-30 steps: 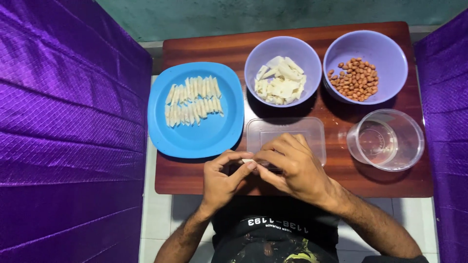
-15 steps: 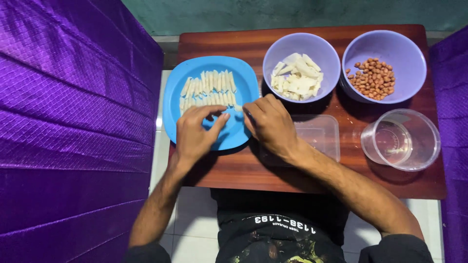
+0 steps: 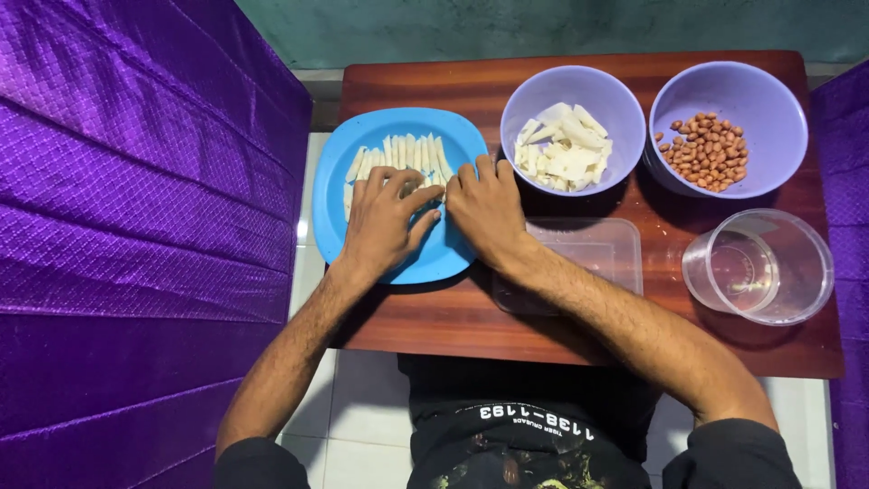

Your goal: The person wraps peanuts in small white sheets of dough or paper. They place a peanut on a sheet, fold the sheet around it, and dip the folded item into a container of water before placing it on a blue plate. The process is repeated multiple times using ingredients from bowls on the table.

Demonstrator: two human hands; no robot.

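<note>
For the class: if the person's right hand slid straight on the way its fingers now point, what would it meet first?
Probably the row of pale rolled sticks on the blue plate; the right hand points up-left, fingertips beside them.

Both hands (image 3: 434,213) moved from table edge onto blue plate (image 3: 335,195), now pressing white rolled sticks (image 3: 398,154)

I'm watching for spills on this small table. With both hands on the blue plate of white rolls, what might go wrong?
The blue plate overhangs the wooden table's left edge; pressing there with the left hand might tip it. The right hand lies close to the bowl of white pieces, so pulling back could nudge it. The packed rolls may get knocked out of line.
</note>
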